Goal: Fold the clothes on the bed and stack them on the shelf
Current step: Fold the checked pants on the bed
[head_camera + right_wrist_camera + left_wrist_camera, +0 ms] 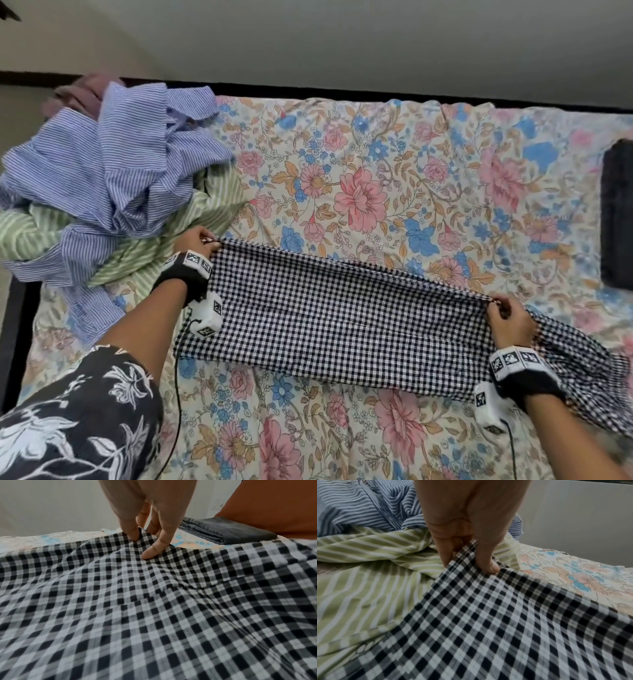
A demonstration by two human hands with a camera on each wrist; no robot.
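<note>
Nearest the camera, a patterned sleeve point(78, 418) is leading to the left hand point(197, 245), which is pinching the far left corner of the checked cloth point(325, 308); the right hand point(507, 320) is pinching its far right corner. Both arms are reaching forward, wrists bent down. Lying stretched across the bed point(376, 178), right of the striped clothes pile point(109, 171), the cloth is looking light, soft and limp, so gripping it at corners or hems probably suits best.

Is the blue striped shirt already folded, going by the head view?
No, the blue striped shirt lies crumpled in a heap on the green striped garment at the bed's left end.
</note>
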